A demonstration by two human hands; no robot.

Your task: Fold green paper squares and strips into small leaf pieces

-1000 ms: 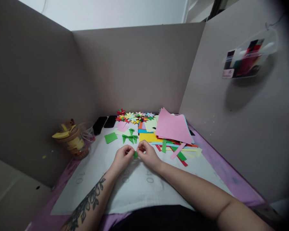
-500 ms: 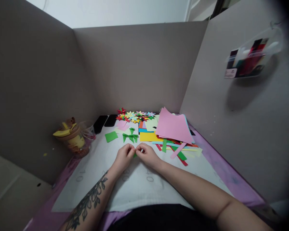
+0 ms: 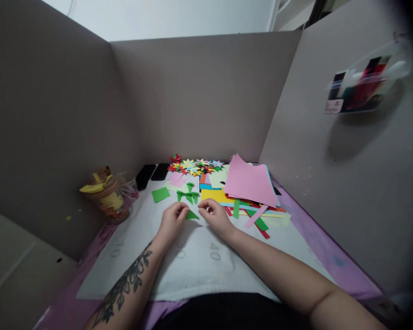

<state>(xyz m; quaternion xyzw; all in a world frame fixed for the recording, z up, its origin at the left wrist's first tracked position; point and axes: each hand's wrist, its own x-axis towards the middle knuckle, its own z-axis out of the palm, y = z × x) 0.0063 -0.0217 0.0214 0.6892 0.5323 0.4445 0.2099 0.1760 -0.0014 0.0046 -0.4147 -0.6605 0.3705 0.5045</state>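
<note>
Near the left edge of the worktop (image 3: 141, 272) stands a rounded, brownish tub (image 3: 109, 202); inward lies a flat green square (image 3: 161, 195). Midway between the side edges, the left hand (image 3: 172, 222) pinches a thin, pointed green paper piece (image 3: 192, 215), apparently mid-fold; another crease would call for two-handed fingertip pressure. The right hand (image 3: 219, 221) curls just beside; whether it grips anything, I cannot tell. Smooth pink sheets (image 3: 249, 181) lie toward the far right corner.

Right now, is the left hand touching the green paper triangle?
Touching. The head view shows the left hand pinching one end of the green paper triangle.
</note>
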